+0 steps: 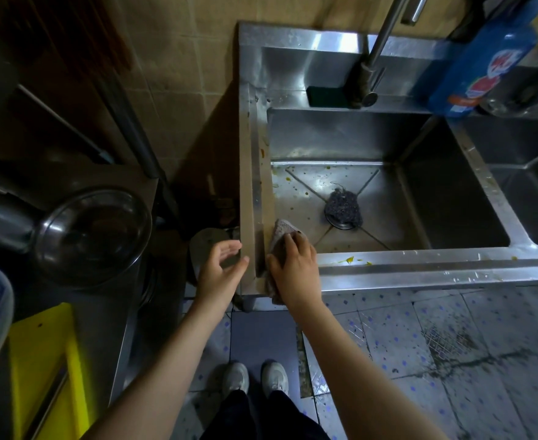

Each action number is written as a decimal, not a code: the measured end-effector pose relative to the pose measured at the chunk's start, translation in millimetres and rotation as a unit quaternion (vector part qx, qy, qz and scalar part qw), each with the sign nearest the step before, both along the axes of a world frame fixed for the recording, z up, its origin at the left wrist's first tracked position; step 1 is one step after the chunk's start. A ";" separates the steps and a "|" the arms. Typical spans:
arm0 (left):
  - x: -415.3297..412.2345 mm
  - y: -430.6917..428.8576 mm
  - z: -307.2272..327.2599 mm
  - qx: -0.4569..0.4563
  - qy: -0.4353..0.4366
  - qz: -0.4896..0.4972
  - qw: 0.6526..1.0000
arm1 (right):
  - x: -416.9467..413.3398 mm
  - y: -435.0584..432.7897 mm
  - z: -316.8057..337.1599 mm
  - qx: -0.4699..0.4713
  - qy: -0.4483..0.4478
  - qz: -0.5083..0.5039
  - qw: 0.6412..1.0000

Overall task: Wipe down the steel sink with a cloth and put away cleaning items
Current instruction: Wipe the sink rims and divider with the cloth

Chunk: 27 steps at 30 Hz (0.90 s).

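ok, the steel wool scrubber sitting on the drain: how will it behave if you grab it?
The scrubber looks like a loose tangle of wire with stray strands, so it probably squashes under the fingers and weighs little for its size. Its ragged surface should grip rather than slip. It sits over the drain, so strands could snag there when lifted.

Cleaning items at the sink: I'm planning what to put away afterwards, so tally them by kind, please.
Cloth, under the right hand: 1
Steel scourer, over the drain: 1
Dark sponge, on the back ledge: 1
Blue detergent bottle: 1
Total: 4
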<state>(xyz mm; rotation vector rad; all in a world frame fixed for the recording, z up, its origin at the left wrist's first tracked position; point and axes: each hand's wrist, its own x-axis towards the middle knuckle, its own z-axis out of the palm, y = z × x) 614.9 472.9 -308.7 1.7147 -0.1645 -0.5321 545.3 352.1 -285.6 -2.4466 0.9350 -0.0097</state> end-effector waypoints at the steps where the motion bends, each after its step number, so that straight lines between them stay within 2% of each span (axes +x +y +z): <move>1: 1.1 -1.3 -1.7 0.002 0.001 0.003 1.000 | 0.4 2.0 -3.0 -0.014 0.008 0.009 1.000; 5: 3.2 -4.3 -5.3 0.007 0.008 0.001 1.000 | -2.5 1.8 -13.1 -0.076 0.043 0.043 0.995; 8: 4.7 -6.7 -10.2 -0.012 0.038 -0.001 0.999 | -4.3 0.3 -15.8 -0.137 0.109 0.119 0.977; 13: 11.5 -13.4 -16.0 0.043 0.045 -0.017 0.998 | -7.4 2.3 -6.7 -0.076 0.005 0.108 0.991; 19: 18.5 -31.4 -19.5 0.097 0.052 -0.042 0.993 | -11.2 22.9 -4.8 -0.086 -0.097 0.093 0.987; 22: 15.6 -36.7 -23.6 0.098 0.050 -0.042 0.993 | -6.4 24.0 -8.7 -0.098 -0.093 0.115 0.984; 27: 6.5 -36.9 -30.3 0.030 0.062 -0.016 0.998 | 8.8 9.9 -21.8 -0.066 -0.001 0.176 0.982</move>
